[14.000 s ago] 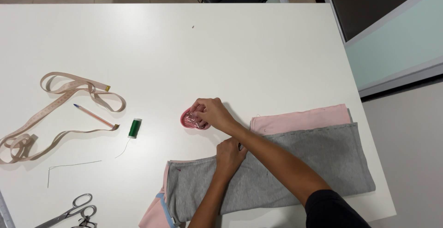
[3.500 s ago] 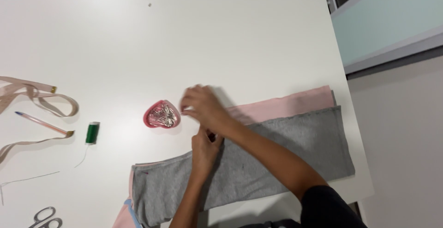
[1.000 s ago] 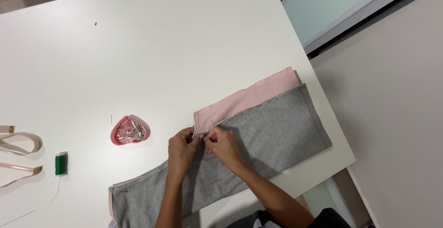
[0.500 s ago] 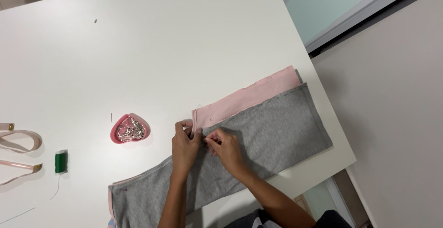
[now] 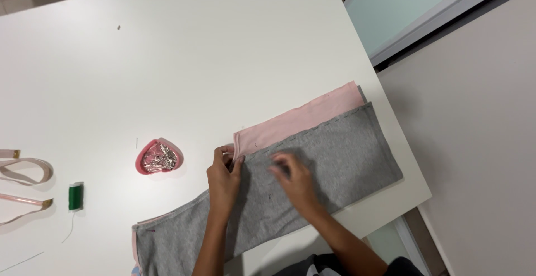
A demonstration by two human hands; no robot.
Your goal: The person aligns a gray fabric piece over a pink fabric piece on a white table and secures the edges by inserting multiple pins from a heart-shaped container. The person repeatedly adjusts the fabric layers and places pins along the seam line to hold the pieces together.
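Observation:
A long grey fabric piece (image 5: 335,158) lies over a pink fabric piece (image 5: 301,120) near the table's front right corner. My left hand (image 5: 224,176) pinches the edge where the pink corner meets the grey cloth, fingers closed on the fabric. My right hand (image 5: 293,178) rests flat on the grey fabric just right of it, blurred, with nothing clearly between its fingers. A pink heart-shaped dish of pins (image 5: 158,156) sits on the table left of my left hand.
On the white table (image 5: 223,58), a green thread spool (image 5: 75,195) with a loose thread stands at the left, beside beige ribbon (image 5: 25,170). The table's right edge and corner lie close to the fabric; floor and a wall are beyond.
My right hand has slid rightward across the grey fabric, away from my left hand. My left hand stays at the pink corner. The view holds steady.

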